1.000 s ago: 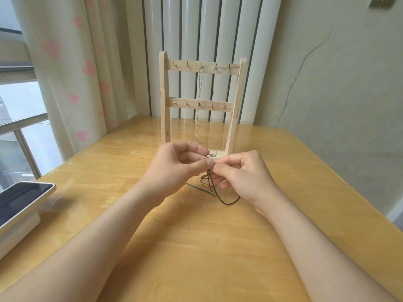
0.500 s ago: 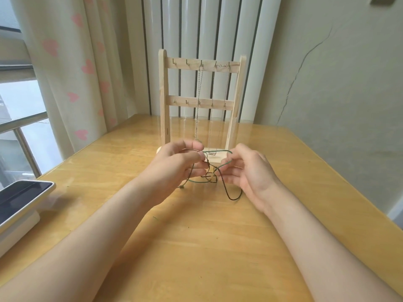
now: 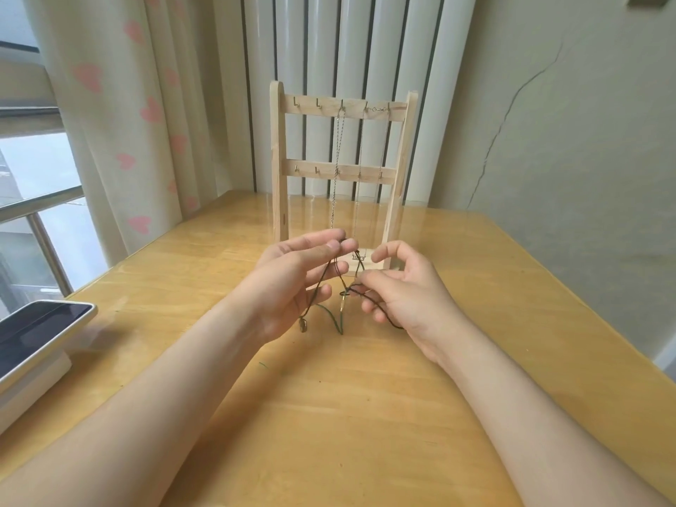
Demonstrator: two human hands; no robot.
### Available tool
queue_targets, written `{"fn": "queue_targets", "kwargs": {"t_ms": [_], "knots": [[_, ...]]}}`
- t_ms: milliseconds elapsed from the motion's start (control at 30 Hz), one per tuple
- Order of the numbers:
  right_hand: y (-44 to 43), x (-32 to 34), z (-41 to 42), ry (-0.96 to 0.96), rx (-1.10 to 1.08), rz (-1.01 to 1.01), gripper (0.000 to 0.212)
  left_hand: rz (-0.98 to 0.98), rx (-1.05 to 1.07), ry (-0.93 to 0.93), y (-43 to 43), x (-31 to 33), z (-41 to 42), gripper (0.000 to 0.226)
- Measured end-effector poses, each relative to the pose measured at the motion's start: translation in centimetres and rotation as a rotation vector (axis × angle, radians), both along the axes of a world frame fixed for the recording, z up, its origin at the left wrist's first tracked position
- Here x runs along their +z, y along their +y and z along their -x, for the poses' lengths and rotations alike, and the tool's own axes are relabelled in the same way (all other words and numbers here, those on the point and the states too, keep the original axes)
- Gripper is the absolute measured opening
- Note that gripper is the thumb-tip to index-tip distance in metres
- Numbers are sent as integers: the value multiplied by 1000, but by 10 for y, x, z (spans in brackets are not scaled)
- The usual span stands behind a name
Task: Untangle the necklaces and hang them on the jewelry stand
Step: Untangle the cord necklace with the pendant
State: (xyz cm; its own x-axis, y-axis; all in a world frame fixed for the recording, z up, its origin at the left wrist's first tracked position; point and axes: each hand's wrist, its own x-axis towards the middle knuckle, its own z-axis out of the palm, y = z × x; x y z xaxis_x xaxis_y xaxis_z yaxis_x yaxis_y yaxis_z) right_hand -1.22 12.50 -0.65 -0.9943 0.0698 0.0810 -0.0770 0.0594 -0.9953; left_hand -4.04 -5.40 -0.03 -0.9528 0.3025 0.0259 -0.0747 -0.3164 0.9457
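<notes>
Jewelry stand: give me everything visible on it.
The jewelry stand is pale bare-looking wood: two uprights, two crossbars with five small metal hooks each, and a flat base partly hidden behind the left hand and right hand, which hold the tangled cords. It stands upright at the far side of the table. A twisted silver chain hangs from the middle top hook; a finer chain hangs from the two right ones.

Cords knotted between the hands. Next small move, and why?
Probably ease the hands slightly apart. The left hand pinches one dark cord up high, the right hand pinches the tangle lower, and strands cross there with loops hanging slack. A gentle pull should show which strand runs free.
</notes>
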Motion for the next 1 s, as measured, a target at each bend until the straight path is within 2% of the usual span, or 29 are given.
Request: {"fn": "queue_targets", "kwargs": {"t_ms": [100,200,300,467,567,733,833,1000], "knots": [[3,-2,2,81,-24,-122,16,48,18,30,-2,3,-2,29],[4,-3,2,135,-3,-256,26,122,63,80,-3,4,-3,29],[3,0,0,148,66,-288,30,190,113,120,-4,4,-3,29],[4,-6,1,220,75,-426,25,161,89,113,-4,7,-4,32],[4,-6,-2,187,116,-392,17,123,20,112,-4,8,-5,37],[1,-1,-5,42,172,-292,15,114,-84,127,-5,12,-9,45],[1,-1,-2,25,36,-259,17,103,-89,148,-5,14,-9,46],[13,-7,5,69,-341,-409,5,94,-90,153,-4,14,-10,51]]}}
